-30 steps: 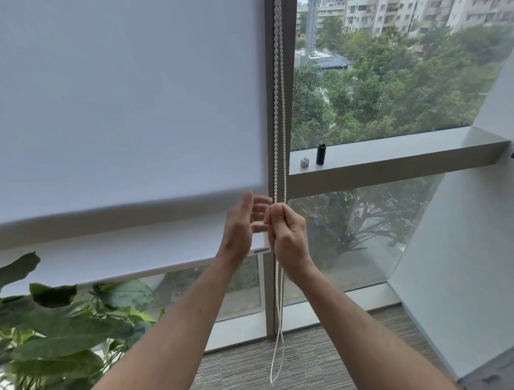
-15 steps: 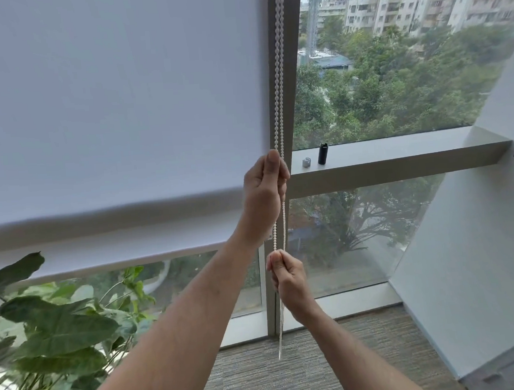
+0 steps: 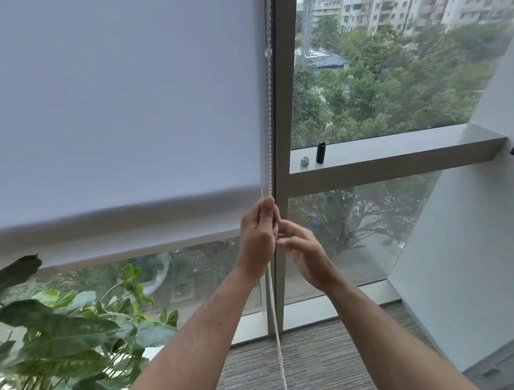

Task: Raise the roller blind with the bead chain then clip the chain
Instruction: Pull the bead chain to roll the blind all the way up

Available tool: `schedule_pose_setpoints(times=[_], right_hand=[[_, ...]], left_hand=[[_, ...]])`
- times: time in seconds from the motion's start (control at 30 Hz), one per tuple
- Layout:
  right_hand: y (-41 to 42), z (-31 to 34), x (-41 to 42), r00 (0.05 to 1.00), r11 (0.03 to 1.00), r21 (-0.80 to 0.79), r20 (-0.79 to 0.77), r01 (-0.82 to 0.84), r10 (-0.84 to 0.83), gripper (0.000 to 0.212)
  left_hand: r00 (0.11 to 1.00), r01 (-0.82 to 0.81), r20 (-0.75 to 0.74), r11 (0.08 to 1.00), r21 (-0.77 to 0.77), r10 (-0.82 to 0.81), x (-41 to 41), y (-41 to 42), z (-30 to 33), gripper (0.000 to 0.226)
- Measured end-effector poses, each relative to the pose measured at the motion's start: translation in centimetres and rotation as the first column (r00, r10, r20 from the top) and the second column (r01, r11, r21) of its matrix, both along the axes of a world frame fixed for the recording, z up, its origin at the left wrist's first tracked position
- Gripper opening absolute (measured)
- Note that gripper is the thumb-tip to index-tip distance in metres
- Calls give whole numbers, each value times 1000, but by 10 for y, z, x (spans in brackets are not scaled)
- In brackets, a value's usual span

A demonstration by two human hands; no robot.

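Window-side, left hand grips bead chain beside frame.

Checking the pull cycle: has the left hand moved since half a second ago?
Yes. The left hand has come down the bead chain, from level with the window ledge to below it.

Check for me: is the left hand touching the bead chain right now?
Touching. The head view shows the left hand with its fingers curled round the bead chain, which enters the fist at the top and hangs out below the wrist.
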State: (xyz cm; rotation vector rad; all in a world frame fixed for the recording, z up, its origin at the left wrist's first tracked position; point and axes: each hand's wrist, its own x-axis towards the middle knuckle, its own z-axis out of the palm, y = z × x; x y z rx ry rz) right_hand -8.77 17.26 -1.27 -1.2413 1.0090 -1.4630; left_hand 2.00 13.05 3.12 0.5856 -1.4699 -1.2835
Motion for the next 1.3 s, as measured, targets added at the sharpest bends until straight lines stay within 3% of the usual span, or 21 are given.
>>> schedule_pose_setpoints(times=[0.13, 0.33, 0.57, 0.77, 0.87, 0.97, 1.13, 1.3], right_hand=[[-13, 45, 5, 986, 991, -69, 127, 117, -107, 43], [-30, 114, 23, 982, 950, -272, 149, 151, -113, 39], [-35, 86, 41, 929, 903, -220, 68, 370, -364, 41], [-29, 66, 41, 904, 879, -218, 56, 425, -423, 41], [-25, 53, 43, 888, 868, -205, 10, 452, -460, 41], [-21, 38, 46, 888, 875, -175, -13, 451, -460, 39], [-14, 18, 53, 895, 883, -167, -6, 438, -445, 40], [-8, -2, 54, 869, 871, -121, -82, 477, -487, 41]], left_hand=[[999, 7, 46, 999, 53, -9, 1, 7, -20, 40], [993, -2, 121, 996, 93, -9, 4, 12, -50, 41], [971, 65, 220, 990, 127, -92, 17, 15, -77, 41], [934, 212, 252, 960, 185, -255, 25, 9, -89, 39], [922, 185, 294, 954, 235, -251, 28, -2, -91, 44], [955, 105, 247, 967, 234, -164, 28, -15, -81, 50], [992, 64, 102, 992, 106, -75, 25, -24, -38, 38], [996, 33, -90, 986, 161, -18, 20, -23, -1, 37]])
